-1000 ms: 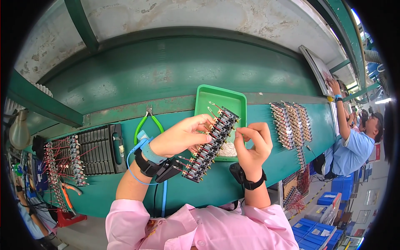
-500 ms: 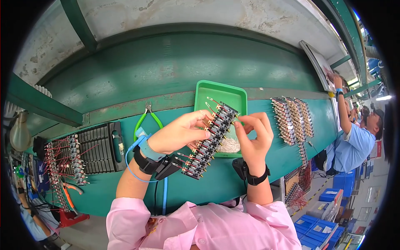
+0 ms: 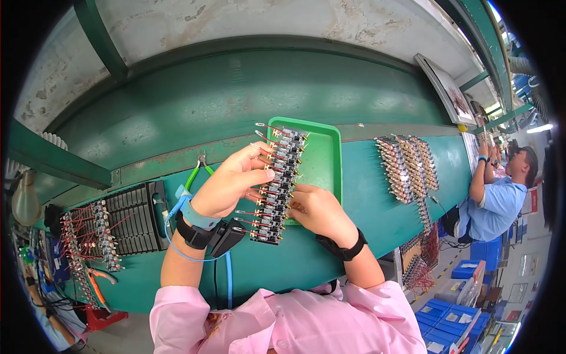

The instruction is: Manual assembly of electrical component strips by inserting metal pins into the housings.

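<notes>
My left hand grips a long strip of black component blocks along its left side, thumb on top. The strip stands nearly upright in the picture, with red wire leads on its left edge and small brass-coloured pins on its right. My right hand is at the near end of a green tray, close beside the strip's lower right edge. Its fingers are bunched and partly hidden, so what they pinch cannot be made out. The strip and my right hand cover much of the tray.
Green-handled pliers lie behind my left wrist. At left are a black slotted rack, wired strips and orange-handled pliers. More component strips lie at right. A person in blue works beyond; blue bins stand below.
My right hand has moved from the strip's upper right edge down and left to the tray's near end. The strip has turned more upright and shifted slightly left with my left hand.
</notes>
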Tool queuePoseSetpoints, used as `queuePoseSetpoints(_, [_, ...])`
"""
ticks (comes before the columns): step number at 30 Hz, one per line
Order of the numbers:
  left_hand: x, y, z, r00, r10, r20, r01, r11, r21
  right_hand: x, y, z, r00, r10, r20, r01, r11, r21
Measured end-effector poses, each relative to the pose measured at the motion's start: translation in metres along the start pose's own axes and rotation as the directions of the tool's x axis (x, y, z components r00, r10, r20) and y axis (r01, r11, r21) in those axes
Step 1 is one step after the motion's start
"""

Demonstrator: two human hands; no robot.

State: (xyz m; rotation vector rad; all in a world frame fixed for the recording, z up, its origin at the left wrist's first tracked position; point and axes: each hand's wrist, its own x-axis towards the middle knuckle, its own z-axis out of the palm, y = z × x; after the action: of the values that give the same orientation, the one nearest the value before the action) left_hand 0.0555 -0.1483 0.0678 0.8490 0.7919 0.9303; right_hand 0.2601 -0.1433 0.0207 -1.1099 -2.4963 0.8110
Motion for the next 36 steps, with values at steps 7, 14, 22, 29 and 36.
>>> queuePoseSetpoints(7, [0.003, -0.004, -0.001, 0.999, 0.009, 0.033, -0.009, 1.0, -0.028, 0.001, -0.004, 0.0, 1.0, 0.002, 0.009, -0.001, 0.996, -0.086])
queuePoseSetpoints(14, [0.001, -0.005, -0.003, 1.0, 0.009, 0.023, -0.008, 1.0, -0.019, 0.003, -0.006, -0.019, 0.982, 0.096, -0.162, -0.06, 0.975, 0.215])
queuePoseSetpoints(22, [0.004, -0.009, 0.004, 0.999, -0.035, 0.025, 0.034, 0.998, 0.049, 0.001, -0.005, -0.04, 0.865, 0.236, -0.444, 0.056, 0.832, 0.552])
queuePoseSetpoints(29, [0.002, -0.012, 0.01, 0.998, -0.038, 0.051, 0.033, 0.994, 0.1, -0.004, -0.016, -0.042, 0.824, 0.215, -0.525, 0.154, 0.806, 0.571])
queuePoseSetpoints(36, [0.003, -0.013, 0.011, 0.995, -0.043, 0.094, 0.034, 0.995, 0.091, -0.002, -0.015, -0.036, 0.743, 0.024, -0.669, 0.265, 0.907, 0.327])
